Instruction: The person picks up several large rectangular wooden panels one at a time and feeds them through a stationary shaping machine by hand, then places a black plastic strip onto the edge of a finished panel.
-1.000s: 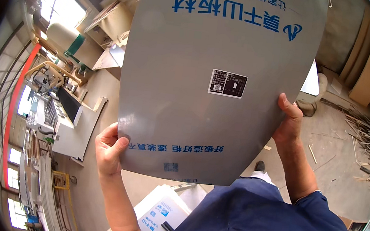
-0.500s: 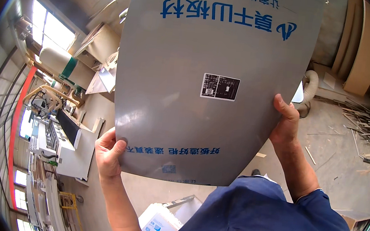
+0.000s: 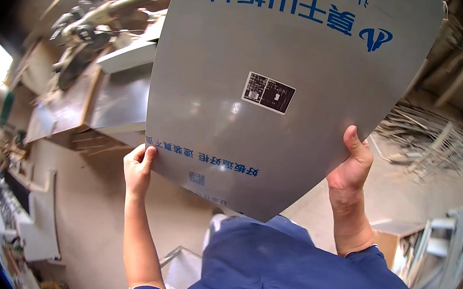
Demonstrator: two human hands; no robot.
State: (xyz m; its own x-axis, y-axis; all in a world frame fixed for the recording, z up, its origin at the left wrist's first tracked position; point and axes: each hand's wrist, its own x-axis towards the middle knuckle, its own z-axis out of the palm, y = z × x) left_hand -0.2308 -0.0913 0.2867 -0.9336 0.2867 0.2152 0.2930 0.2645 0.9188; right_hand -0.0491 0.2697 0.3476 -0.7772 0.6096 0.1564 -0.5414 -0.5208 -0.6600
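A large grey panel with blue printing is held up in front of me, its face toward me and its far end cut off by the top of the view. A small black-and-white label is stuck near its middle. My left hand grips the left edge close to the near corner, thumb on the face. On the right edge, higher up, my right hand is closed with its thumb along the rim. The fingers behind the panel are hidden on both sides.
To the left stands a bench with a saw-like machine behind it. A pile of thin wood offcuts lies on the floor at right. Long strips lean at lower right. A pale box-like container is near my left forearm.
My view has swung round to the right, so the bench and saw-like machine now show at left. The panel has tilted, its near right corner lower, with both hands still holding it.
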